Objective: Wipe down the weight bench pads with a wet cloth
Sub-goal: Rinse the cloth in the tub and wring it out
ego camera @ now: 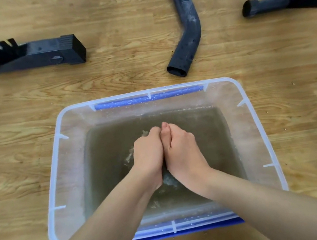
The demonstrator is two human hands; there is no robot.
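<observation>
Step, likely: wetting and wringing cloth (168, 179) in tub (66, 178), near centre. Your left grip (148, 153) and right grip (182, 149) pressed together, fisted round cloth. Next: squeeze out drips, carry to pads, out of view.

left hand (148, 153): fingers curled under, knuckles up | right hand (183, 149): same, thumb forward, touching left | both grip cloth (169, 179) beneath palms | forearms converging
</observation>
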